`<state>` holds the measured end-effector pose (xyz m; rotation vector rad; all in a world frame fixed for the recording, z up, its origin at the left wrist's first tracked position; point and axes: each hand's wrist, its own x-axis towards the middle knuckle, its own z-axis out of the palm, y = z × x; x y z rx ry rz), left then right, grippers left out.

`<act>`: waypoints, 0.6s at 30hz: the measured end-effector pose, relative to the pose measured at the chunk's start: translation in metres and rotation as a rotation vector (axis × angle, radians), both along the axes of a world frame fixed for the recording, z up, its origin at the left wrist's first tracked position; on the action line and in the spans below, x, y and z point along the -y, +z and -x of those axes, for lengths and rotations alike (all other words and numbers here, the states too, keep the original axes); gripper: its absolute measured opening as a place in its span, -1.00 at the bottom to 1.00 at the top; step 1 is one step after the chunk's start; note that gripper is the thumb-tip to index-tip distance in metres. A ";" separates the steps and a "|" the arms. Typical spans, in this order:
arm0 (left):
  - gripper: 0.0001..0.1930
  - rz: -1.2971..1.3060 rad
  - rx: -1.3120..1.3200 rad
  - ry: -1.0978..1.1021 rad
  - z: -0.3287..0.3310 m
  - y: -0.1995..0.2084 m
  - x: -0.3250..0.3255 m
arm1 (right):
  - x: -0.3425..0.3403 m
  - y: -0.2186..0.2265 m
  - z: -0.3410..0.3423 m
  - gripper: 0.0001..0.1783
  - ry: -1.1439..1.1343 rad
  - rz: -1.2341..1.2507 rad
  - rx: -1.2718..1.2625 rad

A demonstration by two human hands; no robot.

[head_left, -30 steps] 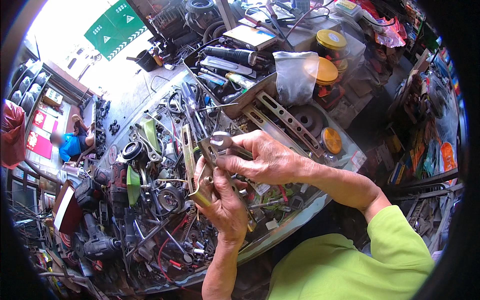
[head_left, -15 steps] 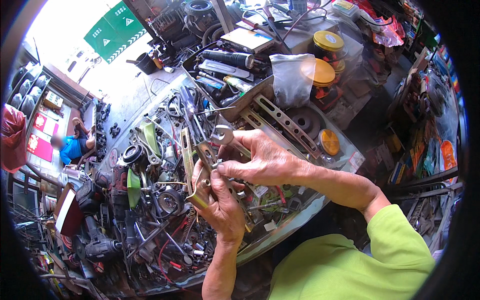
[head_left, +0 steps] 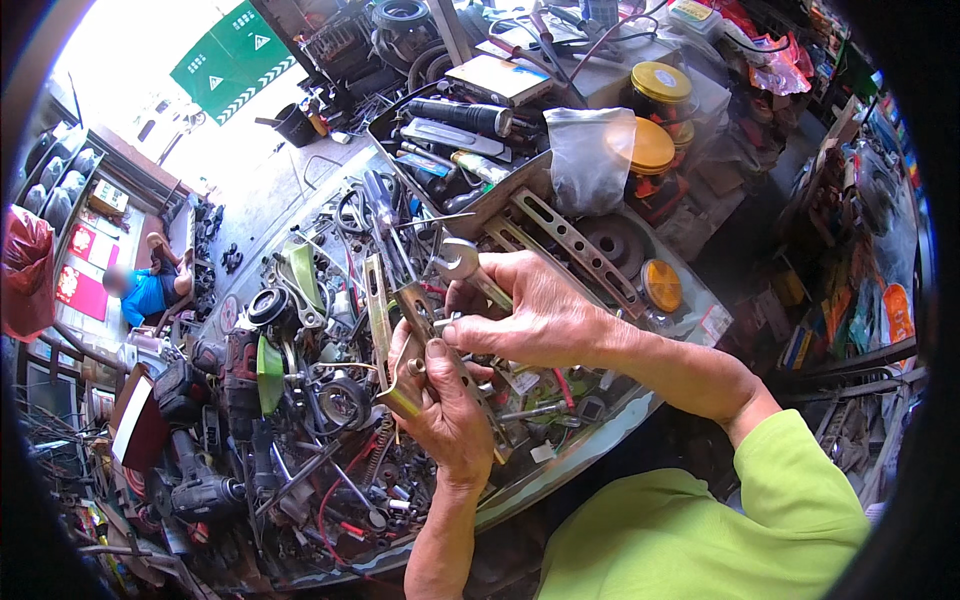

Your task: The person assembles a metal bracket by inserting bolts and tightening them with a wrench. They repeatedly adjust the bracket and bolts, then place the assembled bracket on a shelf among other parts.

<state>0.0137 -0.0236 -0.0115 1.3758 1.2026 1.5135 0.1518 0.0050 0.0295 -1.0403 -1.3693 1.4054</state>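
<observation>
My left hand [head_left: 452,432] grips a brass-coloured metal bracket [head_left: 403,400] with bent, slotted strips, held above the cluttered bench. Its thumb presses on the bracket's face, next to a small round stud. Tucked in my right hand [head_left: 550,315] is an open-end wrench [head_left: 460,260], its jaw sticking out past the curled forefinger. The thumb and fingers of that hand also pinch a small silver bolt [head_left: 447,321] close against the bracket, just above my left thumb. Whether the bolt's tip sits in a hole cannot be made out.
Loose parts and tools cover the bench, among them a cordless drill [head_left: 205,492] at the left. A metal tray [head_left: 490,212] holds a flashlight [head_left: 462,115]. Perforated metal bars [head_left: 580,250] and yellow-lidded jars [head_left: 645,147] stand right. A person in blue [head_left: 147,297] sits far left.
My right hand has shifted slightly right with the wrench, its thumb drawing back a little from my left thumb. More of the small bolt shows. My left hand keeps its hold on the bracket.
</observation>
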 end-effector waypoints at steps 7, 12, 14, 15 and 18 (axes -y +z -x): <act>-0.63 0.183 0.135 -0.079 0.002 0.022 0.002 | -0.012 -0.013 -0.007 -0.85 -0.144 0.040 -0.104; -0.64 0.267 0.235 -0.102 0.014 0.024 -0.002 | -0.016 -0.006 -0.019 -0.85 -0.267 -0.028 -0.046; -0.66 0.300 0.303 -0.113 0.015 0.025 -0.004 | -0.019 -0.010 -0.024 -0.80 -0.378 -0.190 0.144; -0.65 0.325 0.347 -0.133 0.019 0.025 -0.005 | -0.018 -0.004 -0.024 -0.73 -0.382 -0.185 0.174; -0.60 0.427 0.614 -0.199 0.026 0.028 -0.007 | -0.022 -0.005 -0.033 -0.68 -0.271 -0.139 0.292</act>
